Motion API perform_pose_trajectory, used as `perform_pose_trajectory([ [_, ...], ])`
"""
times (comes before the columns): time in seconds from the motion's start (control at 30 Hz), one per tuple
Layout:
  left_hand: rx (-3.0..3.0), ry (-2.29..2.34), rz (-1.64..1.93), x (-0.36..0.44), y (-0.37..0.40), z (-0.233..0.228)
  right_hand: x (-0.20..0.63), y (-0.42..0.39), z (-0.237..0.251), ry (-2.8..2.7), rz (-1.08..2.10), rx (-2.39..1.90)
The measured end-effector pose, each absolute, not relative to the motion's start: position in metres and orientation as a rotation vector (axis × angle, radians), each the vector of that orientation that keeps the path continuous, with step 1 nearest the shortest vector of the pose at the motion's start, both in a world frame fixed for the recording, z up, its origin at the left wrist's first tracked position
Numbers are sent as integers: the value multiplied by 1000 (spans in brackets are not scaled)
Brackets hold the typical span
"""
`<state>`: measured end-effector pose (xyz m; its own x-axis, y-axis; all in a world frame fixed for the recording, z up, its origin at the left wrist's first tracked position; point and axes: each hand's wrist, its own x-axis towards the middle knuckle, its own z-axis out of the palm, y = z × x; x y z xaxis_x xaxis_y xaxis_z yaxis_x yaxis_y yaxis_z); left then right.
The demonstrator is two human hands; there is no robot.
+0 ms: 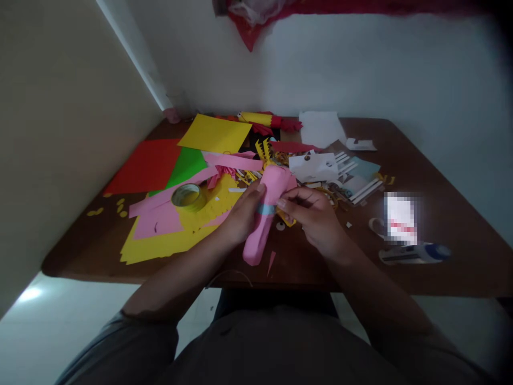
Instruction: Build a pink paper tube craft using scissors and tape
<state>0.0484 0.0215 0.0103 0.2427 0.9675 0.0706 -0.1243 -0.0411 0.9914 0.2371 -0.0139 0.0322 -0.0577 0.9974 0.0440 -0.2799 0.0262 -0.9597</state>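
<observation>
Red sheet (140, 166) far left on tabletop (312, 270), then green sheet (186, 166), then stacked yellow sheets (160, 247) with tape roll (197, 205) above them. Next, left hand (245, 213): curled with a narrow gap, thumb along the front of pink paper form (256, 243), fingers behind it and mostly hidden. Form is held just above the tabletop near the front edge, tilted, upper end leaning right, blue band (265, 209) around its middle. Likely very light, holds its shape but would dent or crease under a squeeze; paper, so probably not slippery. Best hold: lightly around the middle near the band, or along the folded edges, no hard pressing on the hollow-looking ends. Pink sliver (271, 262) and white disc (280, 226) lie just below it. Right hand (320, 220): nearly closed, thumb and index finger pinching the form's right edge beside the band; cannot tell if a loose flap is caught there. Further right, blue-and-white tool (435, 251), probably a cutter, well apart from both hands.
</observation>
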Motion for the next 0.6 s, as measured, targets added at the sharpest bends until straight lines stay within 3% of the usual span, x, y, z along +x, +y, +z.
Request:
perform_pose_trajectory([
  [0.6, 1327, 892, 1172, 44, 18, 12, 235, -14, 34, -1009, 1367, -980],
])
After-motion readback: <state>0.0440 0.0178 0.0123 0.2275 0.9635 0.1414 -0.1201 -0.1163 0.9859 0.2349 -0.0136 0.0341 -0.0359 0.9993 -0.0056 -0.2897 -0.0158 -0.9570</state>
